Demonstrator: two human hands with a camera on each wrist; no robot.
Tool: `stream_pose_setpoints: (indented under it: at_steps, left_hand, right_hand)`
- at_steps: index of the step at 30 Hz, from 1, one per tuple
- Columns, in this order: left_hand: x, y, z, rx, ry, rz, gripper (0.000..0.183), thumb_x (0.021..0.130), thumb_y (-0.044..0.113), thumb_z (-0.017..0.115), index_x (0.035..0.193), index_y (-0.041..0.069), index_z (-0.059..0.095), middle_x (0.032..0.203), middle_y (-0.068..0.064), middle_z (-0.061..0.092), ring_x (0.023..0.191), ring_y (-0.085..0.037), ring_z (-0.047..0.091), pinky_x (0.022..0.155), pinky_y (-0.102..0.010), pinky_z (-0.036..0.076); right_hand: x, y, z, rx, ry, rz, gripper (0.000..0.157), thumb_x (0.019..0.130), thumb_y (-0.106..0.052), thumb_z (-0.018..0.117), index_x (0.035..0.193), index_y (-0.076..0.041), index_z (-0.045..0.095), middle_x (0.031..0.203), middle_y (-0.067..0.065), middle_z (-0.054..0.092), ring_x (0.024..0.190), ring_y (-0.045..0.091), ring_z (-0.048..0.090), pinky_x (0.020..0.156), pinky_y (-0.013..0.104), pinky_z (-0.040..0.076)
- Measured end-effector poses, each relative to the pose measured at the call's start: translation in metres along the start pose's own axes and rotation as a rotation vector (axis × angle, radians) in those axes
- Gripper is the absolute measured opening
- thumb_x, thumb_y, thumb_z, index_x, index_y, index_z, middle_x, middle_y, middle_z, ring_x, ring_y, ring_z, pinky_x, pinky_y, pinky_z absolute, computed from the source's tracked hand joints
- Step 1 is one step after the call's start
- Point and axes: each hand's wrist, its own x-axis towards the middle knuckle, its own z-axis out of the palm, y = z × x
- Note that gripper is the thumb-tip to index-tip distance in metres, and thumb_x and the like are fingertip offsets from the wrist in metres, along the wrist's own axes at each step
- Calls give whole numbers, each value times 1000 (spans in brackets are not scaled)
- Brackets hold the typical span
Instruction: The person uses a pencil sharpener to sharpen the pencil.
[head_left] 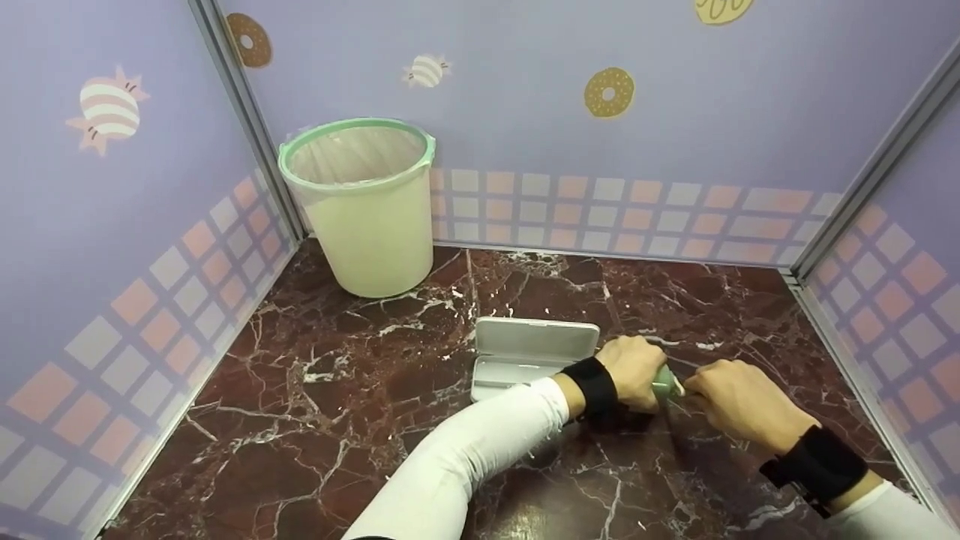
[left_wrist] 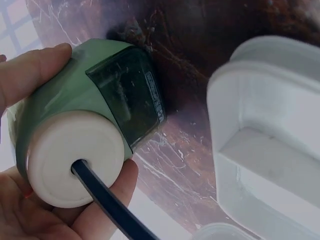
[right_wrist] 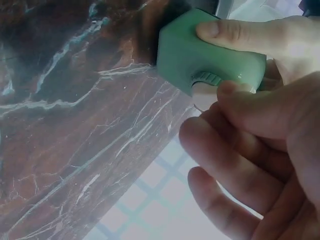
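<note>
My left hand [head_left: 630, 371] grips a green pencil sharpener [left_wrist: 65, 90], with the thumb on one side and fingers beneath. A dark pencil [left_wrist: 107, 195] sticks out of the hole in its round cream face [left_wrist: 55, 165]. A see-through dark shavings drawer [left_wrist: 130, 95] is on one side. At the sharpener's other end, my right hand [head_left: 746, 401] has its fingers curled and pinches the cream crank [head_left: 678, 387]; its grip end is hidden by the fingers. An open white pencil case [head_left: 536, 337] lies just left of the left hand, its lid raised.
A pale bin with a green rim [head_left: 367, 187] and a plastic liner stands in the back left corner. Small pale crumbs [head_left: 457, 307] are scattered on the dark red marbled surface [head_left: 315, 450]. Lilac walls [head_left: 517, 127] close off the back and both sides.
</note>
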Motion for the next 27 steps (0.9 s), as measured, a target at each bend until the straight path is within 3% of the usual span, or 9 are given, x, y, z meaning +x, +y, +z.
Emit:
stream_pose_setpoints:
  at_steps: [9, 13, 16, 21, 27]
  left_hand:
    - [2, -2, 1, 11, -11, 41, 34, 75, 53, 93, 91, 31, 72, 89, 14, 71, 80, -9, 67, 68, -29, 60]
    - [3, -5, 1, 18, -17, 60, 37, 75, 55, 93, 93, 31, 72, 87, 15, 70, 79, -8, 67, 68, -29, 59]
    - [4, -9, -1, 29, -20, 75, 39, 76, 57, 93, 94, 30, 72, 87, 15, 69, 79, -7, 67, 67, -28, 59]
    - [3, -8, 0, 41, -32, 76, 41, 76, 61, 93, 96, 31, 73, 86, 15, 67, 78, -8, 65, 66, -29, 58]
    - [4, -6, 2, 40, -48, 71, 42, 76, 62, 93, 96, 31, 71, 86, 15, 67, 78, -9, 66, 67, -30, 60]
  right_hand:
    - [10, 9, -7, -21, 102, 28, 24, 82, -7, 89, 74, -22, 72, 67, -8, 66, 59, 20, 63, 55, 49, 55]
    - [15, 11, -7, -33, 77, 53, 27, 81, -6, 88, 69, -21, 68, 65, -3, 64, 58, 24, 63, 54, 52, 54]
    - [18, 10, -5, -45, 38, 87, 31, 88, -5, 81, 68, -19, 61, 63, 1, 61, 55, 27, 62, 51, 53, 52]
    - [19, 15, 8, -49, 66, 107, 32, 97, -7, 74, 71, -15, 58, 66, 4, 62, 54, 31, 61, 49, 54, 52]
    - [19, 28, 34, -97, 196, 18, 26, 89, -5, 81, 75, -12, 61, 69, 5, 61, 53, 30, 58, 48, 52, 52]
